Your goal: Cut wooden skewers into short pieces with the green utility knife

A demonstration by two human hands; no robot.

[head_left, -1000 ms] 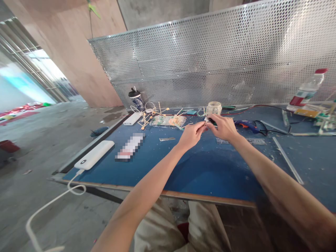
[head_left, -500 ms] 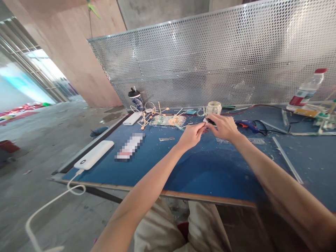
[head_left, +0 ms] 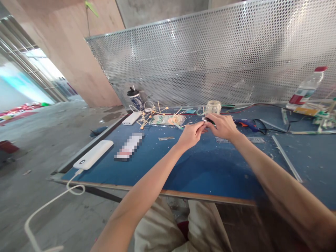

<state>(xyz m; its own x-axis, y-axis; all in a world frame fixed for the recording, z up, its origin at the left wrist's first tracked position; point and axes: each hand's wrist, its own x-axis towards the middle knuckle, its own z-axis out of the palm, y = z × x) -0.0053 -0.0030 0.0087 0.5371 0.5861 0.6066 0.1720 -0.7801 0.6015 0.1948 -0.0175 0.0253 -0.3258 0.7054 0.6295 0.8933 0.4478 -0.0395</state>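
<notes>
Above the blue table [head_left: 147,161], my left hand [head_left: 191,135] is closed in a pinch, its fingertips meeting those of my right hand [head_left: 223,126]. What the left fingers pinch is too small to make out. My right hand is curled over a small dark object [head_left: 210,119], mostly hidden by its fingers; its kind cannot be told. Just behind the right hand stands a glass jar [head_left: 213,106]. A blue glue gun [head_left: 248,125] with an orange trigger lies to the right of that hand. Left of my left hand is a short metal strip [head_left: 166,138].
A stick model [head_left: 143,120] with orange joints and a clear plastic packet [head_left: 168,120] lie at the back. At left are a white power bank [head_left: 93,154], a blurred-out phone [head_left: 129,147] and a tumbler [head_left: 135,99]. A bottle [head_left: 306,89] stands far right before the perforated metal panel [head_left: 196,59].
Both hands stay together in nearly the same place, with only slight finger movement. The whole view has shifted very slightly.
</notes>
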